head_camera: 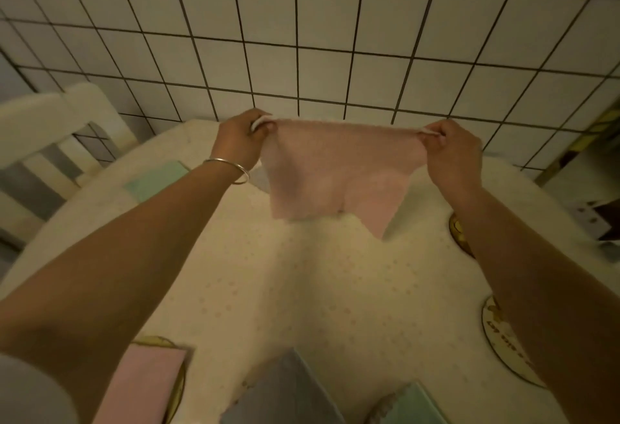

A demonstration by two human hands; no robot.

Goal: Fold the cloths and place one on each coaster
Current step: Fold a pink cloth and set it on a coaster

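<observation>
Above table (335,289) | pink cloth (335,168) stretched, hanging | hands pinch top corners: left (240,138), right (451,148)

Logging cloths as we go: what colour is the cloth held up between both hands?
Pale pink cloth, with a white edge at the pinched corners; the head view shows it best.

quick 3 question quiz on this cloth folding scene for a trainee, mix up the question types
1. True or false: the pink cloth lies flat on the table.
2. Which hand wears the bracelet? A) left hand B) right hand C) neither
3. Fill in: the folded pink cloth at the near left rests on a ____.

Key
1. False: both hands hold it up by its top corners.
2. A
3. coaster
</observation>
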